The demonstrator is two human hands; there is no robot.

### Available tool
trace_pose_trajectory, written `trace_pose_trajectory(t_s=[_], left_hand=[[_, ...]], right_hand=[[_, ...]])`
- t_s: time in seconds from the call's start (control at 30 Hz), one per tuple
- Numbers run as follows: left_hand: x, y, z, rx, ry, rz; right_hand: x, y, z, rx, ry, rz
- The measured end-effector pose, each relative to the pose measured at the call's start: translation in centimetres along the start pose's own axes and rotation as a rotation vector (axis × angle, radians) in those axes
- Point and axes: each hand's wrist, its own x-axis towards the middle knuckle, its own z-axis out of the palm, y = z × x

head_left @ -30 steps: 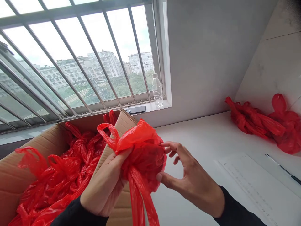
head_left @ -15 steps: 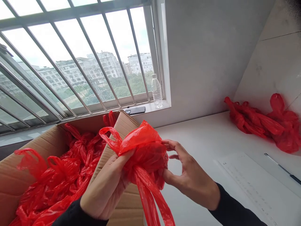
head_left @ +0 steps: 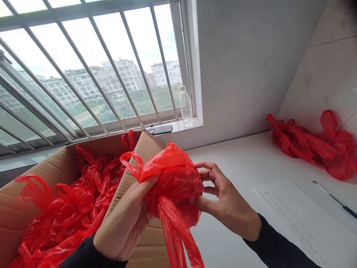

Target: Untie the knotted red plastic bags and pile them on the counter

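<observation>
A bunched red plastic bag [head_left: 175, 175] hangs between my hands in the middle of the head view, its long handles trailing down at the front. My left hand [head_left: 131, 216] is wrapped around its left side, thumb on top. At the bag's right edge, the fingers and thumb of my right hand [head_left: 220, 193] pinch the gathered plastic. Whatever the bag might contain is hidden by the folds. Below and left, a cardboard box [head_left: 50, 167] holds several more knotted red bags [head_left: 83, 197], one flap of it behind the held bag.
More red bags [head_left: 306, 143] lie on the white table [head_left: 231, 156] at the back right. A printed sheet [head_left: 298, 216] and a pen [head_left: 334, 199] rest nearer. On the sill of the barred window stand a clear bottle [head_left: 186, 108] and a phone [head_left: 162, 129].
My right hand has closed in on the bag's right edge, its fingers drawn nearer the plastic. The bag looks a little fuller on that side. My left hand keeps its hold.
</observation>
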Motion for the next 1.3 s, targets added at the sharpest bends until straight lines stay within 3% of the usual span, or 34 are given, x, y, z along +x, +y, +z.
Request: trace_pose_trajectory(t_s=[0.37,0.67,0.87,1.07,1.3], left_hand=[[-0.3,0.5,0.4,-0.070,-0.068,-0.001],[-1.0,0.2,0.9,-0.026,-0.053,-0.076],[-0.8,-0.2,0.6,0.081,-0.212,-0.133],[0.3,-1.2,-0.6,0.210,-0.331,-0.060],[0.0,-1.1,-0.4,0.285,-0.314,-0.006]], right_hand=[[-0.3,0.0,0.6,-0.168,0.010,-0.122],[-0.2,-0.1,0.4,-0.143,0.031,-0.066],[-0.3,0.2,1.1,-0.165,0.101,-0.068],[-0.4,0.4,1.0,-0.144,0.108,-0.040],[-0.4,-0.4,0.8,-0.037,-0.044,-0.061]])
